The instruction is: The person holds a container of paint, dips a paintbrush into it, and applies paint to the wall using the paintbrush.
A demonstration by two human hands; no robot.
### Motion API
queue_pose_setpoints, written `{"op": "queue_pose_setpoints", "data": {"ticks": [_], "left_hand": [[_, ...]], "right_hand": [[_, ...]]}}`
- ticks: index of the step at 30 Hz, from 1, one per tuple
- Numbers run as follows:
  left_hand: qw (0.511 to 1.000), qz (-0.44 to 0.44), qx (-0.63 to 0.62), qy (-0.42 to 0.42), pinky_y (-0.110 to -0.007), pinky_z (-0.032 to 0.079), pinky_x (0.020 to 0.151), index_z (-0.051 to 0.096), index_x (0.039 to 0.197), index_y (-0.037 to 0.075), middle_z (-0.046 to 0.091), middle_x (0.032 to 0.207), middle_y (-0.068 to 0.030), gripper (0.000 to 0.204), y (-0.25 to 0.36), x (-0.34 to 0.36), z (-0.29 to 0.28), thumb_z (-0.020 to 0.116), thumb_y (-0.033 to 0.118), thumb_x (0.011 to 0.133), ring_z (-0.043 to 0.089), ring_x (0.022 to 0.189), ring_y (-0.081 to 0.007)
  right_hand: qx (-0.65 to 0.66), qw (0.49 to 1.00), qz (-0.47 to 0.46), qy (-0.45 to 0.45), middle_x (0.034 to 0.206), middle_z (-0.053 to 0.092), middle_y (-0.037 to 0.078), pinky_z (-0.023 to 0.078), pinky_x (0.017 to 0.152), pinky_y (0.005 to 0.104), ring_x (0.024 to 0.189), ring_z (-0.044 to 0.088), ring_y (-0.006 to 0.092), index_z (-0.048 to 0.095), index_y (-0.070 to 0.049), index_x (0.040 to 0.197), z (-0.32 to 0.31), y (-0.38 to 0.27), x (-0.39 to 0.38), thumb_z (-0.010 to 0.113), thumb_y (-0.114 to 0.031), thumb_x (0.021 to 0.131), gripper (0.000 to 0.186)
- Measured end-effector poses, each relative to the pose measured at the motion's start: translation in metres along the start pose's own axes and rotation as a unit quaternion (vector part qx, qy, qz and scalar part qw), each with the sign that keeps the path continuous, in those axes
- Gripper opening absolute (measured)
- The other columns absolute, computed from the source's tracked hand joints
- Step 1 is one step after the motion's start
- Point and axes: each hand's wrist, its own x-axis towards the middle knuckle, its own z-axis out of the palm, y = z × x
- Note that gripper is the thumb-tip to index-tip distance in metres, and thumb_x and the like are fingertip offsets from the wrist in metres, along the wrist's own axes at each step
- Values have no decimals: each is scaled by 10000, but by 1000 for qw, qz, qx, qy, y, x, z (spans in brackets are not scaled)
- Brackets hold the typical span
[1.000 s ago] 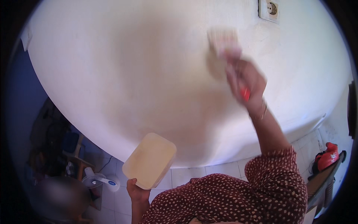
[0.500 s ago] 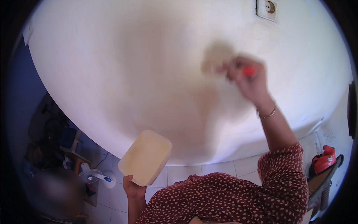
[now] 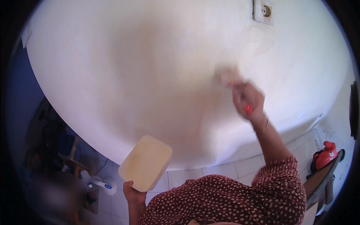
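Note:
My right hand [image 3: 248,99] is wrapped round the red handle of a wide paintbrush [image 3: 228,77], raised at the white wall [image 3: 157,56] with its bristles smeared by motion; whether they touch the surface I cannot tell. Low in the middle, my left hand [image 3: 135,193] grips a rectangular cream plastic container [image 3: 145,161] by its near lower corner. Its inside looks pale cream. A soft shadow lies on the wall around the brush and below it.
A socket [image 3: 263,12] is high on the wall. Tiled floor [image 3: 183,172] runs along its foot. At lower left are a white fan [image 3: 107,186], dark clutter and a blurred shape. A red bag [image 3: 325,159] lies on a bench-like piece [image 3: 317,180] at right.
Over the last second the brush in my right hand has moved downward, swinging left and back right with its angle varying. My left hand and the container have shifted slightly left.

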Motion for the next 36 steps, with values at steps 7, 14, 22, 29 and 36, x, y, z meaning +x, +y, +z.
{"op": "queue_pose_setpoints", "data": {"ticks": [7, 14, 22, 29, 36], "left_hand": [[999, -19, 31, -23, -476, 515, 967, 392, 1418, -16, 562, 1315, -170, 746, 7, 6, 14, 591, 265, 756, 580, 1190, -315], [999, -28, 26, -28, -483, 511, 973, 396, 1412, -19, 563, 1313, -172, 758, 13, 5, 21, 614, 265, 744, 579, 1188, -325], [999, -48, -3, -15, -464, 501, 985, 401, 1409, -15, 561, 1320, -164, 749, 16, -3, 35, 614, 264, 748, 571, 1199, -317], [999, -44, 21, -16, -458, 494, 993, 404, 1410, -10, 554, 1329, -161, 734, 21, -8, 46, 597, 268, 758, 565, 1209, -307], [999, -15, 17, -41, -472, 511, 981, 409, 1403, -24, 563, 1321, -171, 709, 19, 0, 33, 603, 266, 785, 577, 1197, -322]], "right_hand": [[97, 945, 294, -106, 723, 640, 111, 506, 607, 300, 642, 642, 166, 681, -12, 769, -32, -2, -41, 672, -34, 859, 93], [127, 967, 108, 191, 894, 710, 82, 550, 795, 277, 808, 665, 150, 690, 87, 995, -53, 11, 180, 643, -148, 952, 244], [61, 960, 199, 185, 929, 719, 67, 510, 856, 248, 864, 646, 116, 710, 53, 1026, -39, 68, 141, 660, -153, 939, 229], [115, 901, 419, 5, 869, 718, 103, 568, 716, 283, 791, 685, 157, 702, 70, 959, -75, 38, -22, 620, -107, 944, 196], [139, 947, 220, 188, 803, 709, 104, 531, 633, 250, 707, 664, 131, 706, 71, 908, -98, 7, 115, 632, -211, 972, 298]]}}
